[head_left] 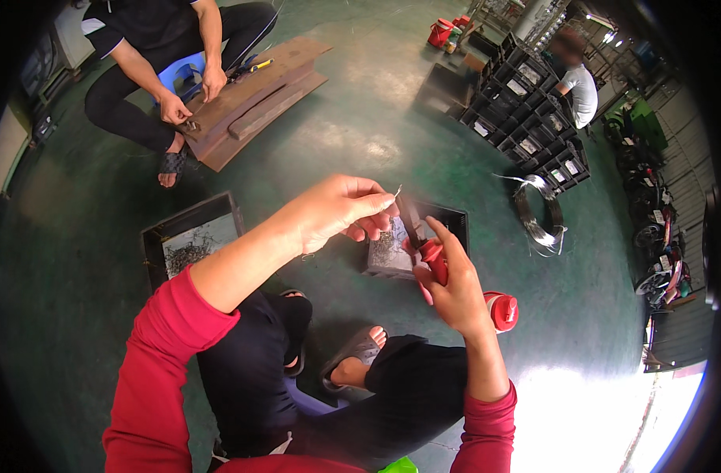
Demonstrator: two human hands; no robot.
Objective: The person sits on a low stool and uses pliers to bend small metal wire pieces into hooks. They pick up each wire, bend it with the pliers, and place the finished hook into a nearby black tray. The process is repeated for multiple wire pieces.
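My left hand (338,206) is raised in front of me, pinching a small bent piece of wire (398,191) between thumb and fingertips. My right hand (457,293) is wrapped round the red handles of a pair of pliers (433,258). Their dark jaws point up and reach close beside my left fingertips; whether they touch the wire I cannot tell. Below my hands stands a black crate (388,272) with small wire pieces in it, partly hidden by my right hand and the pliers. Left of it, another black crate (233,206) also holds small wire pieces.
A red-lidded jug (502,310) stands by my right wrist. Farther right lie a wire coil (527,217) and stacked black crates (526,110). At the far left a seated co-worker (140,47) works at a rusty steel beam (258,102). Another person (579,91) is behind the stack.
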